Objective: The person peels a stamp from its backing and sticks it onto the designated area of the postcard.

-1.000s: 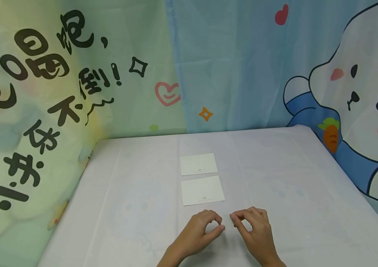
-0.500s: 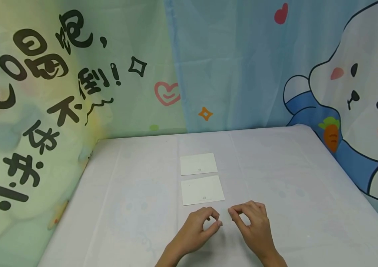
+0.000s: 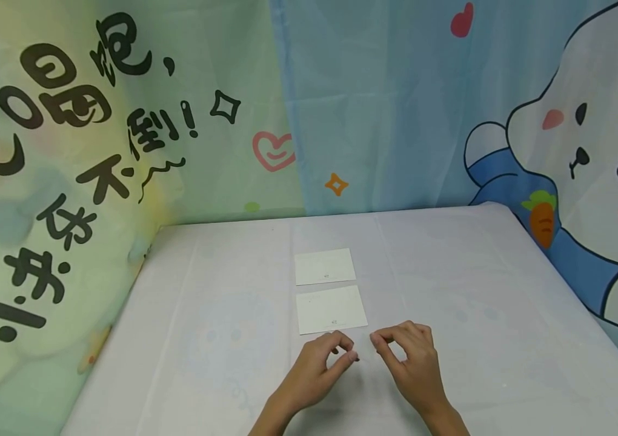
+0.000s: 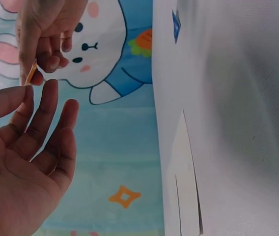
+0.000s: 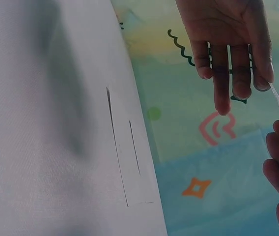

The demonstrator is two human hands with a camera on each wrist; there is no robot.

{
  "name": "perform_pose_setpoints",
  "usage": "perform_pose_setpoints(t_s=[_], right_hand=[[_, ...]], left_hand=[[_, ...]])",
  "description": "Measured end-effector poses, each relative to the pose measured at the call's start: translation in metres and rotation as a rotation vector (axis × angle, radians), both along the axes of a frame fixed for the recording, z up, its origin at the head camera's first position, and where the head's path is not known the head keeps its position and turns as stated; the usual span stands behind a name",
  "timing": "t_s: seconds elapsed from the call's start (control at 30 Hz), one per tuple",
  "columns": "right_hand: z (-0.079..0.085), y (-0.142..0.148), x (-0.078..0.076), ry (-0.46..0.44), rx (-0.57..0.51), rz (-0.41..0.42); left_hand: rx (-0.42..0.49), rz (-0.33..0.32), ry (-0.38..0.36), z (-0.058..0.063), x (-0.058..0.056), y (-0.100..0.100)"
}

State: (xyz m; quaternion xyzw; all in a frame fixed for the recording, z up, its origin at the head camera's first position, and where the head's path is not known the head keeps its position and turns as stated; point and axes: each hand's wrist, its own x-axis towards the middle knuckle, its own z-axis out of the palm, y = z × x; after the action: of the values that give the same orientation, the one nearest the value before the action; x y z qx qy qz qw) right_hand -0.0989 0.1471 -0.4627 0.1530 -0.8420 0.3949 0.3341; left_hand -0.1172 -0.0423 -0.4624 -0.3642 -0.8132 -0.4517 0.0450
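Observation:
My left hand (image 3: 317, 369) and right hand (image 3: 409, 357) hover over the near middle of the white table, fingertips a small gap apart. Both pinch a thin pale strip (image 5: 278, 101), which spans from one hand's thumb and fingers to the other's in the right wrist view. The left wrist view shows an orange sliver (image 4: 32, 72) at the right hand's fingertips; I cannot tell what kind of thing this strip is. Just beyond the hands lies a white card (image 3: 332, 309), with a second white card (image 3: 325, 266) behind it. Each has small print near its close edge.
A white cloth covers the table (image 3: 222, 315). Printed curtains stand along its left, back and right sides, with black lettering (image 3: 104, 178) at left and a cartoon rabbit (image 3: 603, 151) at right.
Both hands have shifted a little forward and slightly left, nearer to the closer card, still pinching. Neither card has moved on the table.

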Motion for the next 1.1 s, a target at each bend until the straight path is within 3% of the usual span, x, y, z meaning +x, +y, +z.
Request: perform_pose_setpoints(t_s=[0.6, 1.1], right_hand=[[0.001, -0.008, -0.003, 0.006, -0.023, 0.013], [-0.013, -0.017, -0.008, -0.059, -0.091, 0.056]], left_hand=[[0.072, 0.003, -0.097, 0.009, 0.001, -0.004], [0.066, -0.019, -0.008, 0.013, 0.004, -0.003]])
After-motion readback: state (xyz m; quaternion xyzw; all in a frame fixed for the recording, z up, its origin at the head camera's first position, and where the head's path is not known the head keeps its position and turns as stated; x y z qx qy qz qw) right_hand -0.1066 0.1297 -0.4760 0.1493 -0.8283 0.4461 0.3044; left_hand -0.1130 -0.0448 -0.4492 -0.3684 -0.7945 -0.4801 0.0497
